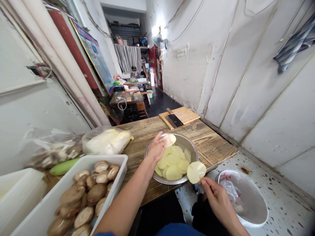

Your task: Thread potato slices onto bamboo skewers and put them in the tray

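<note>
White walls (189, 62) enclosed a narrow room. From left to right stood a poster (95, 54), a far table (134, 99) with a person (134, 73) behind it, a lit fan area too bright to read, and a striped cloth (295, 42) hanging high at right. Across the near table (134, 137), dark-grained and wooden, were ranged a white tray (123, 165) of mushrooms (97, 193), a bag (105, 141) behind it, a metal bowl (194, 150) of pale slices (172, 164), a board (190, 115) bearing a cleaver (175, 121), and loose sticks (205, 157) near the right edge. Below, at right, a bin (256, 196) stood on the speckled floor (285, 206).

Over the bowl, the left hand (155, 149) gripped the left slice (169, 140) between thumb and fingers, at the skewer's (182, 154) far end. Its long axis sloped from there down rightward, toward the wearer, through the right slice (196, 172); its tip could not be made out. The right hand (214, 191) pinched the near end, just beyond that slice.
</note>
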`<state>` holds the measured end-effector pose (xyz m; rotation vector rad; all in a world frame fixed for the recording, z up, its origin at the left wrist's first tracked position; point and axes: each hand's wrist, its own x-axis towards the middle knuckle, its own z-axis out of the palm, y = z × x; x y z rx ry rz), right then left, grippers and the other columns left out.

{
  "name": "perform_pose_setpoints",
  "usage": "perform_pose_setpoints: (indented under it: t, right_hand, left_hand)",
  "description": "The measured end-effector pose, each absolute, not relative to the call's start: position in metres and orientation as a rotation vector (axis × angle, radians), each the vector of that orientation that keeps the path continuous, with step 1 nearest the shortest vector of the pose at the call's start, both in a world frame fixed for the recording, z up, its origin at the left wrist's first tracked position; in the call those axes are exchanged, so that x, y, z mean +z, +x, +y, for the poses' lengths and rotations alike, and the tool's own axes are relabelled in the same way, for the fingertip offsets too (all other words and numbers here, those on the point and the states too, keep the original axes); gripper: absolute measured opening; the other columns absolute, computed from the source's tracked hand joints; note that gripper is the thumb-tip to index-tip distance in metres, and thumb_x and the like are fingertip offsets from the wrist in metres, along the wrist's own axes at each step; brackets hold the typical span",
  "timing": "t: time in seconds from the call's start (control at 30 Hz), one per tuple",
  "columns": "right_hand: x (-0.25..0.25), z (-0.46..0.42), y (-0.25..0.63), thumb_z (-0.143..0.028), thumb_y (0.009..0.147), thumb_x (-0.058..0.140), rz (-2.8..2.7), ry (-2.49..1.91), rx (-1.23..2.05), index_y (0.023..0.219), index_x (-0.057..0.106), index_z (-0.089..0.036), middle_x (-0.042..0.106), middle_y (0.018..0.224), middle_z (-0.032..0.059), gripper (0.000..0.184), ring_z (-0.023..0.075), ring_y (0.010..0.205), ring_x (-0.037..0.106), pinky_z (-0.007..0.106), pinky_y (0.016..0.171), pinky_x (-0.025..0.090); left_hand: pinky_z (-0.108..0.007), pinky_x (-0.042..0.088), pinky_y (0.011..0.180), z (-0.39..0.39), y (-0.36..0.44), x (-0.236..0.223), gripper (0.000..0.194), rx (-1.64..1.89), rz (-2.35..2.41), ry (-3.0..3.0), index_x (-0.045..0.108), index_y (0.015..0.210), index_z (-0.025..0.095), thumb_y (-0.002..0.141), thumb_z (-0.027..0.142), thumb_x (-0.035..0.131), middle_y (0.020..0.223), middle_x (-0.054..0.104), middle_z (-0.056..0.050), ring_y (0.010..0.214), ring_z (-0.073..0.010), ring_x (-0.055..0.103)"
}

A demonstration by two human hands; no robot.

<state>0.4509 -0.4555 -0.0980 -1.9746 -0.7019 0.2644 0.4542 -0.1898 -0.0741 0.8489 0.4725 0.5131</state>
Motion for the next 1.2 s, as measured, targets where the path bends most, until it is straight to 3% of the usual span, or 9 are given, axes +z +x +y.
perform_pose_setpoints:
  t: [0.1,0.23,0.4,0.7,1.2]
  right_hand:
    - [-0.093,-0.457,0.449,-0.050,0.090,0.037,-0.719,-1.978,0.234,0.082,0.065,-0.017,0.056,0.052,0.0006,0.043,0.0178,0.049,0.055,0.024,0.048,0.042]
    - [-0.089,-0.456,0.448,-0.050,0.090,0.038,-0.730,-1.995,0.215,0.079,0.065,-0.018,0.055,0.051,0.0006,0.043,0.0182,0.049,0.054,0.025,0.048,0.042]
    - [-0.090,-0.456,0.448,-0.048,0.091,0.037,-0.745,-1.997,0.227,0.082,0.065,-0.018,0.056,0.054,0.0009,0.042,0.0180,0.051,0.055,0.025,0.050,0.042]
    - [-0.092,-0.455,0.448,-0.050,0.090,0.038,-0.726,-1.991,0.205,0.081,0.065,-0.018,0.057,0.057,0.0021,0.043,0.0189,0.055,0.057,0.025,0.051,0.044]
    - [-0.094,-0.456,0.445,-0.051,0.090,0.038,-0.724,-2.026,0.169,0.081,0.067,-0.018,0.062,0.060,0.0032,0.044,0.0187,0.054,0.058,0.025,0.050,0.043]
  left_hand:
    - [-0.034,0.051,0.085,-0.189,0.455,-0.075,0.061,0.544,0.420,0.859,0.046,0.130,0.017,0.072,0.004,0.061,0.093,0.069,-0.007,0.084,-0.0155,0.066]
    - [-0.033,0.050,0.088,-0.188,0.457,-0.076,0.036,0.582,0.387,0.889,0.062,0.104,0.014,0.068,0.011,0.068,0.095,0.070,-0.008,0.086,-0.0159,0.065]
    - [-0.031,0.051,0.079,-0.187,0.459,-0.081,0.028,0.627,0.423,0.877,0.065,0.085,0.015,0.060,0.020,0.077,0.085,0.069,-0.004,0.079,-0.0143,0.065]
    - [-0.025,0.049,0.070,-0.184,0.460,-0.084,0.035,0.648,0.480,0.810,0.064,0.082,0.015,0.053,0.021,0.081,0.079,0.068,-0.002,0.070,-0.0115,0.062]
    - [-0.027,0.048,0.077,-0.193,0.459,-0.081,0.027,0.709,0.446,1.001,0.064,0.082,0.018,0.060,0.029,0.075,0.084,0.068,-0.002,0.081,-0.0149,0.062]
